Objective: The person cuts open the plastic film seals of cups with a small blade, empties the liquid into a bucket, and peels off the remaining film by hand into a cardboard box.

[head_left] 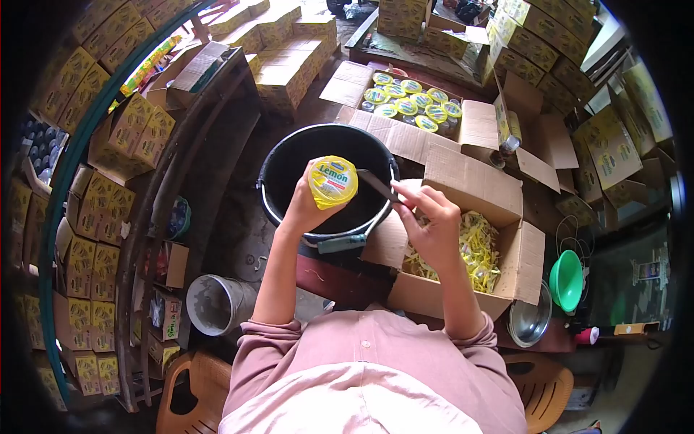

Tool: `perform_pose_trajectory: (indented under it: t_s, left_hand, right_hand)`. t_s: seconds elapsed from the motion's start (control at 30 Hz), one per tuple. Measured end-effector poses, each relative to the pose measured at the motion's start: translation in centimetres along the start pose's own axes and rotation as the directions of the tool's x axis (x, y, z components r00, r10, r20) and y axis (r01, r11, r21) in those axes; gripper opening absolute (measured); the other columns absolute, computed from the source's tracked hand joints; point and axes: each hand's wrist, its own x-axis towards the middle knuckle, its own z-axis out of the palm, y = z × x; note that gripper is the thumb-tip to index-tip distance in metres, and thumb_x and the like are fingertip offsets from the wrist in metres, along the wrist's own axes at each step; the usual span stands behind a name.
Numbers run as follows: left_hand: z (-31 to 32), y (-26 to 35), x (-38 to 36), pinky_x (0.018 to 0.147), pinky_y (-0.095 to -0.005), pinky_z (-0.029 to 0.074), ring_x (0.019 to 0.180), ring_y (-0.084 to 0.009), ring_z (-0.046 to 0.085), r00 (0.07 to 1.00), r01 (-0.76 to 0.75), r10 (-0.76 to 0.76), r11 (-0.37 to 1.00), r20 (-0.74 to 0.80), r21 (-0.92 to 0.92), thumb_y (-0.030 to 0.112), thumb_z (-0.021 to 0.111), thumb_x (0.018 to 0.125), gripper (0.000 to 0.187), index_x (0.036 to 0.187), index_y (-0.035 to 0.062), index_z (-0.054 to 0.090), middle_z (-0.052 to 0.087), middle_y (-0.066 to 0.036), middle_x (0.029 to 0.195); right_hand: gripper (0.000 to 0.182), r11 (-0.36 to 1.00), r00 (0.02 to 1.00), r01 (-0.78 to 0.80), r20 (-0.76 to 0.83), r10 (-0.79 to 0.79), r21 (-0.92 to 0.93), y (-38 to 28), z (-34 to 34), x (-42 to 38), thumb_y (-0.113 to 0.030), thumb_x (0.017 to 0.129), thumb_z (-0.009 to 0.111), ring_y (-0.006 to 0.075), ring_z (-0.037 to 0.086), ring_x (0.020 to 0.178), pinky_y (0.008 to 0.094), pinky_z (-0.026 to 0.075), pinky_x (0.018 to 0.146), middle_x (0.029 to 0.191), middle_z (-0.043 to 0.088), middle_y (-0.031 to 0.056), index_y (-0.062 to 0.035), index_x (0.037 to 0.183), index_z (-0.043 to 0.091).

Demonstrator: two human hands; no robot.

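One yellow lemon-labelled cup (333, 181), over the black bucket (277, 211), was clamped in the left hand (305, 211); one dark blade (376, 186), pinched in the right hand (432, 218), risked nicking the holding fingers if it skidded off the shiny lid.

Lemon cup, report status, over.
Left hand grips lemon cup over black bucket. Right hand holds dark flat tool beside cup. Nothing visible between them.

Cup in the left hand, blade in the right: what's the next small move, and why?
I'd probably ease the dark blade onto the Lemon cup at its yellow edge, clear of the left hand: the blade's tip sits right beside that edge, and the right hand holds its other end.
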Motion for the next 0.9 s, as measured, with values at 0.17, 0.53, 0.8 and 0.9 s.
perform_pose_trajectory:
  t_s: [0.17, 0.53, 0.8, 0.9]
  left_hand:
    - [-0.3, -2.0, 0.3, 0.085, -0.0282, 0.046, 0.095, -0.0175, 0.058, 0.999, -0.043, 0.042, 0.987, -0.009, -0.156, 0.006, 0.078, 0.061, 0.055, 0.109, 0.0014, 0.052, 0.057, -0.008, 0.102]
    - [-0.3, -2.2, -0.1, 0.084, -0.0284, 0.047, 0.093, -0.0169, 0.058, 1.000, 0.018, -0.019, 0.985, -0.006, -0.173, 0.013, 0.084, 0.054, 0.061, 0.106, 0.0007, 0.054, 0.057, -0.008, 0.100]
    - [-6.6, -0.4, -1.8, 0.088, -0.0294, 0.043, 0.099, -0.0156, 0.054, 0.964, -0.030, -0.006, 0.991, -0.265, -0.133, 0.024, 0.082, 0.059, 0.068, 0.115, 0.0049, 0.049, 0.057, -0.009, 0.109]
    - [-11.1, -0.4, -4.4, 0.098, -0.0337, 0.036, 0.124, -0.0227, 0.043, 0.939, 0.027, -0.100, 0.975, -0.330, -0.220, 0.039, 0.075, 0.064, 0.082, 0.130, 0.0048, 0.043, 0.048, -0.016, 0.130]
  right_hand:
    - [0.036, 0.944, 0.944, 0.282, 0.225, -0.241, -0.172, -0.8, 1.7, 4.0, -0.004, 0.077, 0.060, 0.0224, 0.054, 0.065, 0.0332, 0.042, 0.069, 0.072, 0.054, 0.0055, -0.0124, 0.111, 0.063]
    - [0.034, 0.962, 0.946, 0.257, 0.228, -0.230, -0.094, 0.9, 4.4, 4.5, 0.000, 0.074, 0.060, 0.0226, 0.055, 0.068, 0.0335, 0.042, 0.069, 0.073, 0.054, 0.0070, -0.0084, 0.106, 0.064]
    - [0.029, 0.553, 0.842, -0.485, 0.189, 0.505, 0.678, 9.6, 3.7, 4.6, -0.007, 0.084, 0.063, 0.0111, 0.057, 0.076, 0.0272, 0.045, 0.076, 0.084, 0.063, 0.0004, -0.0037, 0.113, 0.059]
    - [0.031, 0.278, 0.756, -0.487, 0.241, 0.609, 0.828, 10.6, 3.8, 2.7, -0.008, 0.086, 0.060, 0.0137, 0.058, 0.086, 0.0379, 0.042, 0.086, 0.093, 0.062, 0.0021, -0.0058, 0.116, 0.055]
